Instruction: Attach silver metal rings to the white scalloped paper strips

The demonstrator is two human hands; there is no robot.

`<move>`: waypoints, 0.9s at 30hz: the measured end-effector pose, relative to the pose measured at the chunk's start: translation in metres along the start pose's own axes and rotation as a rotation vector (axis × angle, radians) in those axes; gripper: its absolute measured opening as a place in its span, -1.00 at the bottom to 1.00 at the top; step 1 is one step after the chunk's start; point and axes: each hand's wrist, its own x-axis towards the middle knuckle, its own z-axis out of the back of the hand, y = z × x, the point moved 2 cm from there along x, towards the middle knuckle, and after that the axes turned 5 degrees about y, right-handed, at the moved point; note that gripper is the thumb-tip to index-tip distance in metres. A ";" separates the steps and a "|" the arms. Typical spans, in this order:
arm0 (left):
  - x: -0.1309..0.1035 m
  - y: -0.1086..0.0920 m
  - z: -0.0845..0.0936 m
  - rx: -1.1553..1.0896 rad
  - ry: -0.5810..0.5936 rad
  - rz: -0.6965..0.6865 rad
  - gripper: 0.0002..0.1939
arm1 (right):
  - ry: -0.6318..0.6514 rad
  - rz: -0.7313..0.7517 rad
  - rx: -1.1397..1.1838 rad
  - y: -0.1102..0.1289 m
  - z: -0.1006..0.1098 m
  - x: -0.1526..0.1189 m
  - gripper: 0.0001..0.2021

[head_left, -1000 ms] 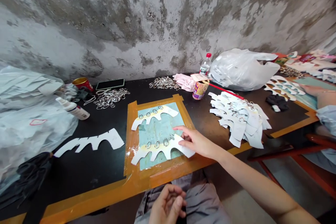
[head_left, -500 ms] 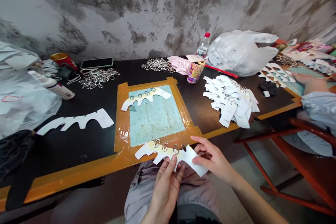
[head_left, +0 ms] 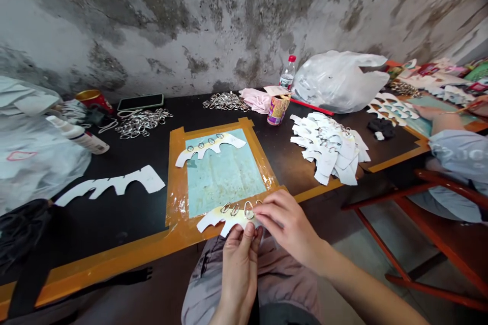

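Observation:
A curved white cut-out strip (head_left: 232, 223) with metal rings along its yellowish upper edge is held over the table's front edge. My left hand (head_left: 242, 259) grips it from below, thumb on the front. My right hand (head_left: 287, 223) is closed at the strip's right part, its fingertips at an oval metal ring (head_left: 248, 209) and hiding that end. Behind, a second ringed strip (head_left: 211, 148) lies on the light blue sheet (head_left: 224, 183), which is framed with brown tape. To the left rests a plain white strip (head_left: 114, 183) with slits and no rings.
Heaps of metal rings (head_left: 143, 123) lie at the back. A stack of white strips (head_left: 330, 147) is at right, near a snack cup (head_left: 278, 110), a bottle (head_left: 288, 72) and a plastic bag (head_left: 339, 81). A glue bottle (head_left: 78, 134) stands left. Another person's arm (head_left: 444, 124) is far right.
My right hand has moved left and inward from the strip's right end to the rings. The third ring now stands more upright. My left hand still holds the strip.

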 end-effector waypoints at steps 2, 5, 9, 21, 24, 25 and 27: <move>0.000 -0.001 -0.001 0.021 0.019 -0.004 -0.74 | 0.056 0.011 -0.078 0.006 -0.008 0.008 -0.90; 0.000 -0.003 -0.001 0.037 0.016 -0.036 -0.72 | 0.109 -0.013 -0.118 0.007 -0.015 0.016 -0.91; 0.004 -0.006 0.001 0.065 -0.002 -0.090 -0.70 | 0.143 -0.004 -0.091 0.004 -0.015 0.026 -0.92; -0.005 -0.040 0.011 0.774 0.192 -0.233 -0.72 | 0.294 0.209 -0.454 -0.032 -0.051 0.103 -0.80; 0.007 -0.075 0.006 1.117 0.090 -0.599 -0.78 | 0.390 0.235 -0.445 -0.054 -0.072 0.110 -0.83; 0.016 -0.087 0.003 1.191 0.077 -0.719 -0.77 | 0.399 0.250 -0.437 -0.058 -0.074 0.110 -0.84; 0.041 -0.107 -0.006 1.350 0.170 -0.854 -0.66 | 0.404 0.291 -0.417 -0.059 -0.073 0.109 -0.85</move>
